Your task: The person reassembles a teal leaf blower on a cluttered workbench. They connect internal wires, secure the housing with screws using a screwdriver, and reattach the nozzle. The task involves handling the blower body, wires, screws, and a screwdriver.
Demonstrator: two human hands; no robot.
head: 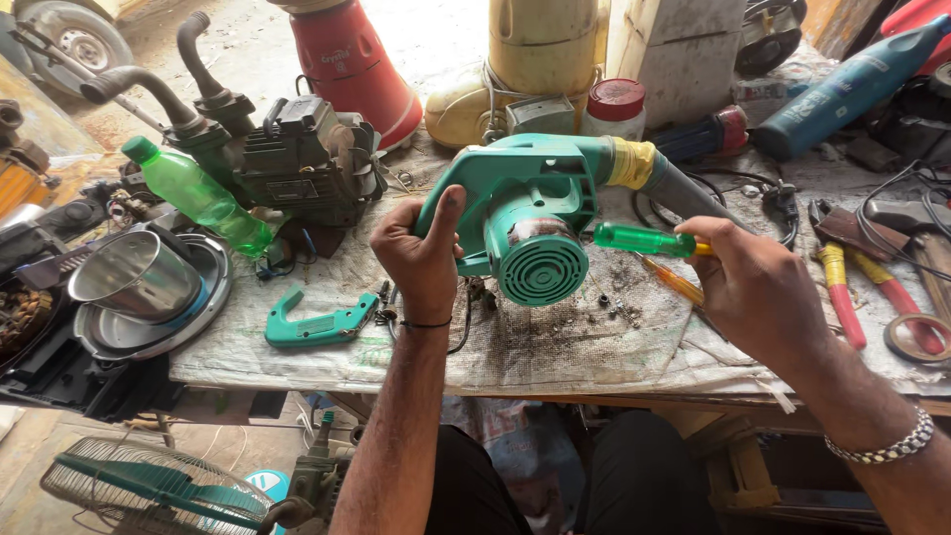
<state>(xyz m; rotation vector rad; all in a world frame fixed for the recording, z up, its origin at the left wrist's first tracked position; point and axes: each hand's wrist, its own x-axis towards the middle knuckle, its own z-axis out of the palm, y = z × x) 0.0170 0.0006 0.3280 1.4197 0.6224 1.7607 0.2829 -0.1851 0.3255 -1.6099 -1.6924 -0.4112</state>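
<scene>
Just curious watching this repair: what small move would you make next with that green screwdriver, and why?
Probably ease the green-handled screwdriver tip onto a screw in the green blower housing. The right hand holds it level at the casing, and the left hand steadies the blower's handle.

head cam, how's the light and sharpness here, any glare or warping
Head view: bright daylight washes out the ground at the top; the green blower, the left hand gripping it and the right hand holding a green-handled screwdriver are sharp; a glint shows on the steel pot; wide-lens bending stretches the frame edges.
</scene>
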